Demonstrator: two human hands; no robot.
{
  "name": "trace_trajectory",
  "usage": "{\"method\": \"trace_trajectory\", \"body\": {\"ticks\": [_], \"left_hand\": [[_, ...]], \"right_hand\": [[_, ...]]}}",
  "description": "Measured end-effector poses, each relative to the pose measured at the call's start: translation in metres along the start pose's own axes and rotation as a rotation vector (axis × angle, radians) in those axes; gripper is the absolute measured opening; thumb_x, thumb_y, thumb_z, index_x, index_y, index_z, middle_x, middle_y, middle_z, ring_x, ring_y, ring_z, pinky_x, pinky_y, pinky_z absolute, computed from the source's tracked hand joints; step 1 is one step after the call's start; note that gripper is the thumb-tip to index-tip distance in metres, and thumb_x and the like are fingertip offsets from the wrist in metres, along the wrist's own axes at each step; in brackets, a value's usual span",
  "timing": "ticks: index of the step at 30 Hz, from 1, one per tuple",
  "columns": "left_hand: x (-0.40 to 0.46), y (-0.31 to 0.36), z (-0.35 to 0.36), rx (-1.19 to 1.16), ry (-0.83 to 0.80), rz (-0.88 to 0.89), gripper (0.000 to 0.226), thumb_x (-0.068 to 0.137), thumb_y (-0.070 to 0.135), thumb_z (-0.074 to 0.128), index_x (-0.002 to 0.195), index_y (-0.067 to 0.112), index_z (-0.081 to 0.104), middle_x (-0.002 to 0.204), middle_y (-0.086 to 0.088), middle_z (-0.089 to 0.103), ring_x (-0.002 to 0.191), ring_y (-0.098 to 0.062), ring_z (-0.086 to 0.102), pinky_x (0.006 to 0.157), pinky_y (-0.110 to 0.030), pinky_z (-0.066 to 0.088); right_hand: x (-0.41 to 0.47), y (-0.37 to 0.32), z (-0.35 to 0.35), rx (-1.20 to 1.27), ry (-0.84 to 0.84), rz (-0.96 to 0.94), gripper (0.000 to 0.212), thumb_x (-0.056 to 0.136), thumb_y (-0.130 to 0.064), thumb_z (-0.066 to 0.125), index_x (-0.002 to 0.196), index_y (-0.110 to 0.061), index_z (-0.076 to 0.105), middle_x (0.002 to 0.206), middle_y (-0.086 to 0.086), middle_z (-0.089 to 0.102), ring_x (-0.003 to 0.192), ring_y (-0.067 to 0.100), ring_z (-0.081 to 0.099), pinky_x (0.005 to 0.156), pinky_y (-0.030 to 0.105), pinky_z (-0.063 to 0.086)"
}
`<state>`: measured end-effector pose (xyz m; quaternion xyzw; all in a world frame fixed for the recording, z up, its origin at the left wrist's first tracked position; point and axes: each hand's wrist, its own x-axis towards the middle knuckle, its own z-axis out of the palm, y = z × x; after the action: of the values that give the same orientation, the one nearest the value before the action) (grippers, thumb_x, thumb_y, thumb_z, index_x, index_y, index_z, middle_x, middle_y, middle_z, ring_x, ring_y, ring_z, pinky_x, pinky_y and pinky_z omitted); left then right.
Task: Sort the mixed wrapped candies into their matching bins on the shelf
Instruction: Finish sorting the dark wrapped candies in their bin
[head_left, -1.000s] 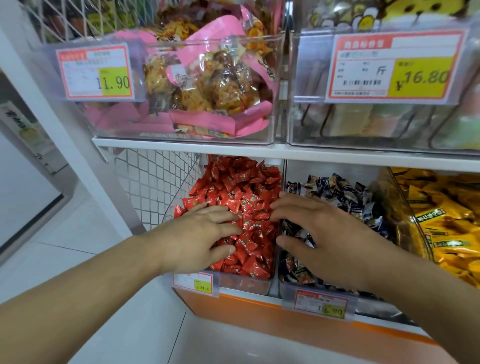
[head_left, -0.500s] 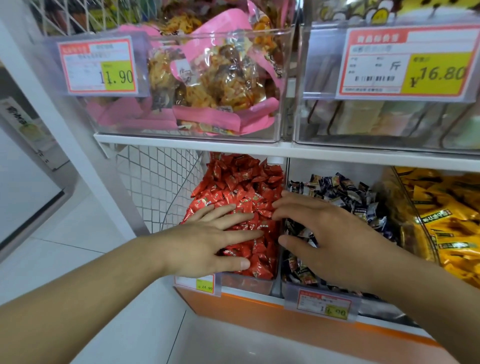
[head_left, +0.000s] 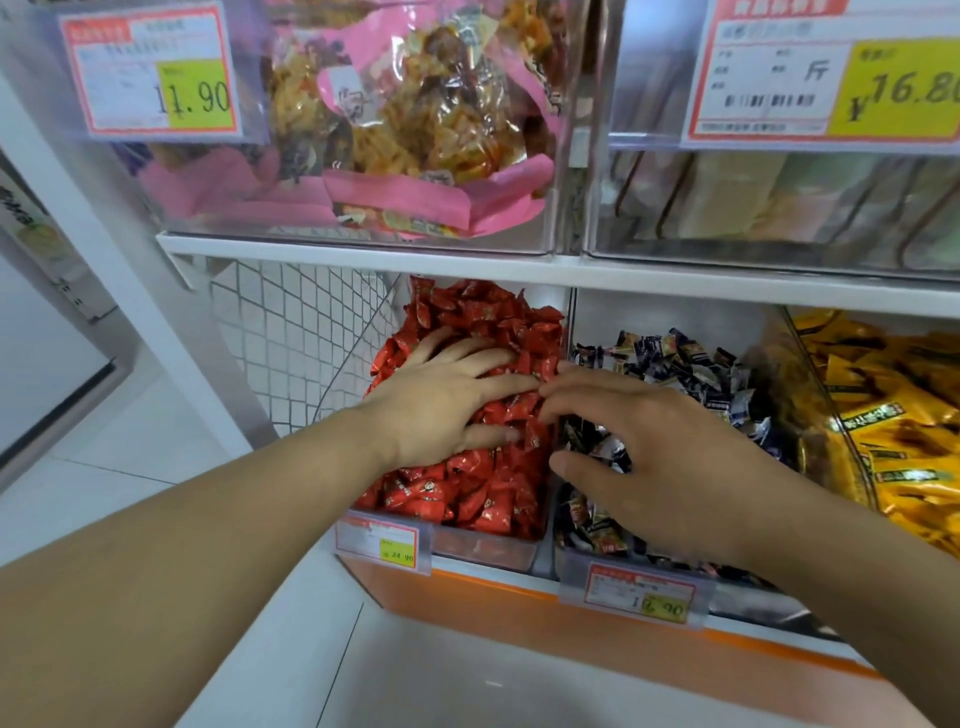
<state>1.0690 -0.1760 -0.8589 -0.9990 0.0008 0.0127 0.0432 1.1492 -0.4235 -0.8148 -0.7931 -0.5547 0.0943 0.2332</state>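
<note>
Single head-worn wide-angle view, looking forward and down, close up against the shelf (head_left: 467, 275). Red candy bin (head_left: 488, 545) dead centre, price tags at 11 and 1 o'clock, floor at 8 o'clock.

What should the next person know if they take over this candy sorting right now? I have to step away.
Left hand: flat, fingers spread, pressing on the red candies in their bin.
Right hand: over the divider between bins, fingers loosely curled at the edge of the red pile, above the dark-wrapped candies; whether it pinches a piece cannot be told.
Yellow packets fill the bin furthest right.
Done: red and dark bins look mostly uniform on top.
Left: probably check along the divider and under the hands for strays; no stray is plainly visible.
</note>
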Motion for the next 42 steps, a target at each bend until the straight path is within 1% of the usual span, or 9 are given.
{"method": "trace_trajectory", "body": {"ticks": [9,14,18,21,24,27,33,36,42], "left_hand": [[-0.004,0.010,-0.014,-0.212,0.048,-0.103,0.070,0.093,0.071,0.051,0.156,0.057,0.023,0.164,0.014,0.032,0.156,-0.017,0.011,0.126,-0.052,0.001],[-0.034,0.021,-0.026,-0.393,0.049,-0.064,0.058,0.095,0.066,0.055,0.150,0.059,0.036,0.165,0.032,0.014,0.156,-0.004,0.000,0.127,-0.045,-0.001],[-0.073,0.017,-0.029,-0.557,0.303,-0.199,0.043,0.101,0.037,0.063,0.143,0.043,0.057,0.160,0.029,0.032,0.151,0.006,0.019,0.128,-0.031,0.017],[-0.104,-0.002,-0.024,-0.506,0.428,-0.373,0.053,0.102,0.021,0.059,0.152,0.035,0.048,0.162,0.021,0.033,0.151,0.006,0.017,0.120,-0.010,0.005],[-0.127,-0.017,-0.012,-0.547,0.303,-0.497,0.061,0.108,0.030,0.046,0.163,0.037,0.021,0.168,0.019,0.017,0.151,0.006,0.010,0.111,-0.001,-0.001],[-0.134,-0.017,0.000,-0.701,0.244,-0.476,0.062,0.108,0.046,0.035,0.160,0.055,0.002,0.163,0.029,0.014,0.147,0.011,0.015,0.115,-0.008,0.010],[-0.132,-0.018,0.006,-0.918,0.317,-0.451,0.053,0.109,0.048,0.033,0.153,0.066,0.011,0.163,0.035,0.018,0.147,0.014,0.021,0.117,-0.009,0.016],[-0.133,-0.022,0.008,-0.942,0.312,-0.431,0.050,0.108,0.049,0.032,0.146,0.073,0.010,0.164,0.032,0.019,0.148,0.013,0.018,0.117,-0.010,0.014],[-0.134,-0.023,0.008,-0.920,0.293,-0.416,0.055,0.107,0.052,0.029,0.156,0.061,0.006,0.165,0.028,0.021,0.151,0.005,0.021,0.124,-0.026,0.021]], "right_hand": [[0.001,0.002,-0.001,0.007,0.005,0.002,0.037,0.096,-0.050,0.060,0.132,-0.042,0.058,0.144,-0.040,0.037,0.140,-0.020,0.023,0.104,-0.005,0.009],[0.002,-0.001,-0.003,0.000,0.001,0.003,0.037,0.096,-0.049,0.062,0.132,-0.043,0.059,0.144,-0.041,0.034,0.141,-0.019,0.022,0.116,0.009,0.018],[0.001,-0.006,-0.004,-0.037,-0.014,0.019,0.041,0.098,-0.046,0.062,0.139,-0.042,0.055,0.151,-0.036,0.033,0.142,-0.018,0.018,0.108,0.000,0.009],[0.001,-0.014,-0.003,-0.114,-0.023,0.040,0.051,0.100,-0.047,0.058,0.148,-0.042,0.046,0.157,-0.033,0.028,0.146,-0.011,0.017,0.105,-0.001,0.005],[0.010,-0.038,0.008,-0.165,0.043,-0.045,0.055,0.101,-0.046,0.056,0.153,-0.038,0.041,0.160,-0.024,0.028,0.151,0.001,0.020,0.122,0.018,0.020],[0.041,-0.064,0.036,-0.128,-0.004,-0.144,0.054,0.103,-0.049,0.052,0.154,-0.040,0.039,0.166,-0.019,0.023,0.155,0.004,0.011,0.127,0.032,0.018],[0.107,-0.072,0.090,-0.222,-0.238,-0.141,0.069,0.088,-0.074,0.055,0.151,-0.052,0.034,0.170,-0.010,0.008,0.158,0.023,0.003,0.126,0.055,0.011],[0.115,-0.064,0.094,-0.257,-0.218,-0.174,0.065,0.085,-0.074,0.059,0.144,-0.051,0.045,0.167,-0.009,0.017,0.154,0.020,0.016,0.123,0.051,0.023],[0.112,-0.057,0.081,-0.243,-0.221,-0.160,0.050,0.087,-0.060,0.070,0.134,-0.049,0.059,0.156,-0.023,0.033,0.138,0.006,0.042,0.110,0.036,0.044]]}}
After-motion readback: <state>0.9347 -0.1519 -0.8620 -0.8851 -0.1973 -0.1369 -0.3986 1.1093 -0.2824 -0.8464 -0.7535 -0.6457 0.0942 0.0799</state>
